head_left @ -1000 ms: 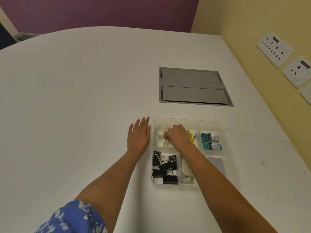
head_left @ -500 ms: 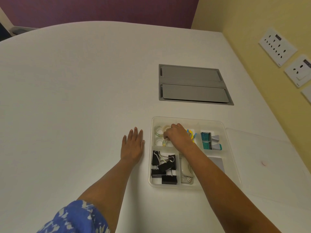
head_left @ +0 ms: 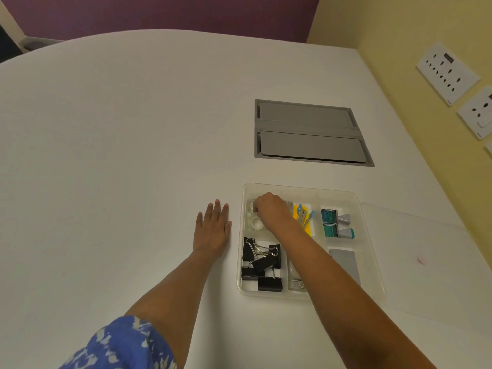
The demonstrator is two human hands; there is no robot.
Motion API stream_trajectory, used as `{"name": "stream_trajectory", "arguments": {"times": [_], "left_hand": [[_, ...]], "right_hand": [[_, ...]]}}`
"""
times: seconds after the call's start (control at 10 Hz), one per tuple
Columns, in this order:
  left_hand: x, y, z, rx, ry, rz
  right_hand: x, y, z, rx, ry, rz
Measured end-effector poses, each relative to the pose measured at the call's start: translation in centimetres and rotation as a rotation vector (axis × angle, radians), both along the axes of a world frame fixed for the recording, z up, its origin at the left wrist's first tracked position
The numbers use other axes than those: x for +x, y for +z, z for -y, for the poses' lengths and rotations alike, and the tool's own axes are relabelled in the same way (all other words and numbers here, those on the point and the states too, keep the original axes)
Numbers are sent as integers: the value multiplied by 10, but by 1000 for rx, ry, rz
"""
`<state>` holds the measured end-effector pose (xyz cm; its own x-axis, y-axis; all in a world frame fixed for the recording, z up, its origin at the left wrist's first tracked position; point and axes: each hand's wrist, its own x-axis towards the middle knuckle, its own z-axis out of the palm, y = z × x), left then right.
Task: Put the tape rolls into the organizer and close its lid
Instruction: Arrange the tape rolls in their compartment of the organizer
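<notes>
A clear plastic organizer (head_left: 300,188) sits on the white table, its clear lid (head_left: 426,262) lying flat to its right. Small clear tape rolls (head_left: 256,223) lie in the organizer's far left compartment. My right hand (head_left: 271,209) reaches into that compartment, fingers curled down over the rolls; whether it grips one is hidden by the knuckles. My left hand (head_left: 212,230) rests flat on the table just left of the organizer, fingers together and extended, holding nothing.
Black binder clips (head_left: 262,263) fill the near left compartment. Yellow and blue items (head_left: 302,214), teal stamps (head_left: 335,223) and a grey pad (head_left: 344,262) fill others. A grey cable hatch (head_left: 310,133) is set in the table beyond. Wall sockets (head_left: 447,71) are on the right.
My left hand slid left, away from the organizer's edge, and stays flat on the table. My right hand stays in the tape compartment, shifted slightly left over the rolls.
</notes>
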<state>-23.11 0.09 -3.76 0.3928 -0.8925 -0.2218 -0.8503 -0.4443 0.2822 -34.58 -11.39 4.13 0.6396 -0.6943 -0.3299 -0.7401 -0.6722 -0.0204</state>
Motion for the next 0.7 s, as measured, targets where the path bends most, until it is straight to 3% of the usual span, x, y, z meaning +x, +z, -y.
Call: {"name": "stream_trajectory", "arguments": {"times": [0.3, 0.7], "left_hand": [[-1, 0, 0, 6, 0, -1], [-1, 2, 0, 12, -4, -1]], "right_hand": [[-7, -3, 1, 161, -168, 198], [-11, -11, -5, 226, -207, 247]]}}
